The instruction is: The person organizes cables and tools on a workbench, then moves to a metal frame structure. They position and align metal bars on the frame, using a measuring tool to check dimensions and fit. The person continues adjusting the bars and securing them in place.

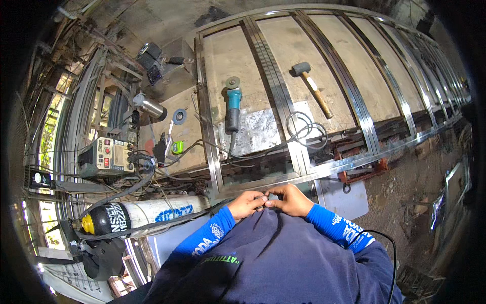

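Observation:
Close in front of my dark blue shirt [283, 253], my left hand [246, 205] and my right hand [290, 200] meet with fingertips pinched together. Whatever lies between the fingers is too small and hidden to name; dark fabric folds run up to just below them. Blue sleeves cover both forearms. Just beyond the hands runs the near rail of a shiny metal frame [298, 167]. Within the frame, a teal angle grinder [233, 106] lies on the board with its disc pointing away. Farther right rests a mallet [315, 93] with a black head and wooden handle.
A gas cylinder [157, 212] lies at the left, below a welding machine [107, 156]. Near them are a green tape measure [177, 147], a loose disc [179, 116] and a steel tumbler [153, 108]. A black cable [202, 143] loops across the frame.

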